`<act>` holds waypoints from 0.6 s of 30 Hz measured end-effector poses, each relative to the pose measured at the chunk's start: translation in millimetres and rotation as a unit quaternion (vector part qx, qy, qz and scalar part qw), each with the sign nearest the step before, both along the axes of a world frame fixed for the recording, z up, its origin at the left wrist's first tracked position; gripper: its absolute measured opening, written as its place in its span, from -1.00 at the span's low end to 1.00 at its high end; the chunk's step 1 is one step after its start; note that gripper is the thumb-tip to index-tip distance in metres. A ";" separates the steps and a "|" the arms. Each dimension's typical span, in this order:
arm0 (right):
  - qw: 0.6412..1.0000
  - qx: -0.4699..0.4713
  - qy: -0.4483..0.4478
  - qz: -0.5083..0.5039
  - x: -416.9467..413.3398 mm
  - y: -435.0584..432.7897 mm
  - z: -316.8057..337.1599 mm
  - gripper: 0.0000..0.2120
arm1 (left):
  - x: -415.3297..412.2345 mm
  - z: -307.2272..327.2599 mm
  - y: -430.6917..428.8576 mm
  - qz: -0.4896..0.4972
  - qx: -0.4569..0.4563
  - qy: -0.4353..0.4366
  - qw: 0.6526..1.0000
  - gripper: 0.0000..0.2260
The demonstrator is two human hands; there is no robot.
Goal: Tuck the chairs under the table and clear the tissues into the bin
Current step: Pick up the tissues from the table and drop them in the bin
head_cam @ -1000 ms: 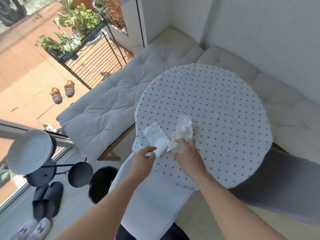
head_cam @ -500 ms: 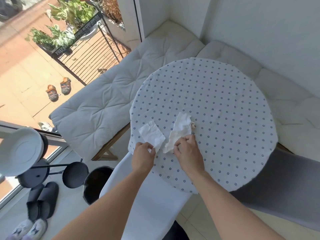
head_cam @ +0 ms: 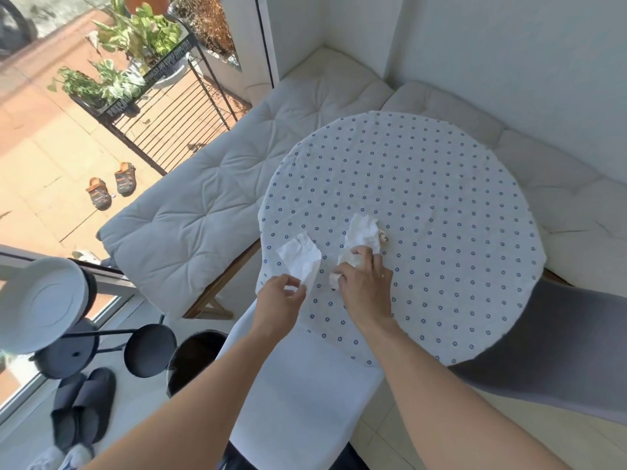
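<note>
A round table (head_cam: 441, 205) with a dotted white cloth fills the middle of the view. Two white tissues lie near its front-left edge. My left hand (head_cam: 276, 303) pinches the lower corner of the flat left tissue (head_cam: 300, 257). My right hand (head_cam: 364, 283) presses down on the crumpled right tissue (head_cam: 361, 234), fingers curled over its near end. A small beige scrap (head_cam: 383, 237) lies beside that tissue. A white chair (head_cam: 305, 401) sits tucked under the near edge, a grey chair (head_cam: 556, 347) under the right edge. The black bin (head_cam: 193, 354) stands on the floor at lower left.
White cushioned benches (head_cam: 210, 212) wrap the table's left and far sides. A stand with round trays (head_cam: 40, 303) and dark slippers (head_cam: 81, 405) are on the floor at left. Beyond the glass are a patio, plants and sandals.
My left hand has closed onto the left tissue's corner. My right hand has slid forward over the crumpled tissue and gathered its near end.
</note>
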State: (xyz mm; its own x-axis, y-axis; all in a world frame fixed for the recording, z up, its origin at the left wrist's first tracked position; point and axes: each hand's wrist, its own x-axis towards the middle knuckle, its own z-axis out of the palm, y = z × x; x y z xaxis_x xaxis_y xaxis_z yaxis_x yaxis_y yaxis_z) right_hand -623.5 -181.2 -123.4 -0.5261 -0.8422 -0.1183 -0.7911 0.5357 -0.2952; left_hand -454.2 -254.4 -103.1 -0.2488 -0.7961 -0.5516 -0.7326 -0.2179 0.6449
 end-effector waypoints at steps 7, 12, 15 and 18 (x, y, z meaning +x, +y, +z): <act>0.996 -0.080 0.030 -0.014 9.8 15.2 41.1 -0.77 | 28.8 32.8 3.0 0.032 0.020 0.042 0.998 -0.85; 0.991 -0.114 -0.050 -0.057 28.6 32.2 97.8 -0.83 | 65.9 78.1 8.8 0.060 0.024 0.102 0.993 -0.86; 0.983 -0.144 -0.074 -0.090 50.4 39.4 131.3 -0.85 | 96.2 106.8 10.0 0.057 0.015 0.115 0.992 -0.85; 0.973 -0.163 -0.087 -0.138 74.0 44.2 159.5 -0.87 | 128.7 134.3 9.7 0.047 0.015 0.120 0.992 -0.83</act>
